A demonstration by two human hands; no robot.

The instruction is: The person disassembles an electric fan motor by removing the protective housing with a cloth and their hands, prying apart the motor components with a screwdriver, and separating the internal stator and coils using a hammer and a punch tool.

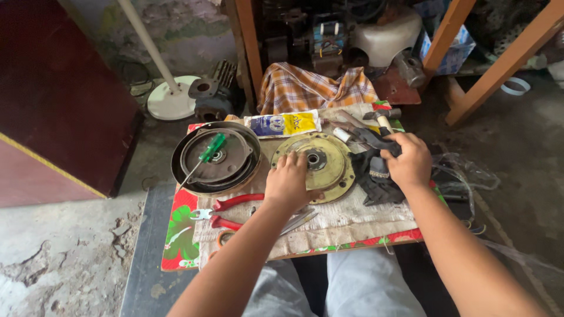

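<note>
2 hands | L grip (288, 181) flat, fingers apart on yellow disc (329, 167) | R grip (409, 159) clamped on black rag (373, 170)

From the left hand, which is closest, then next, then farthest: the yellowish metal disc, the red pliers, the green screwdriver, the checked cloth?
Measured from the left hand in the head view:
1. Yellowish metal disc: under the hand, touching.
2. Red pliers: just below-left, on the mat.
3. Green screwdriver: left, lying in the dark round housing.
4. Checked cloth: far back, beyond the table.
</note>
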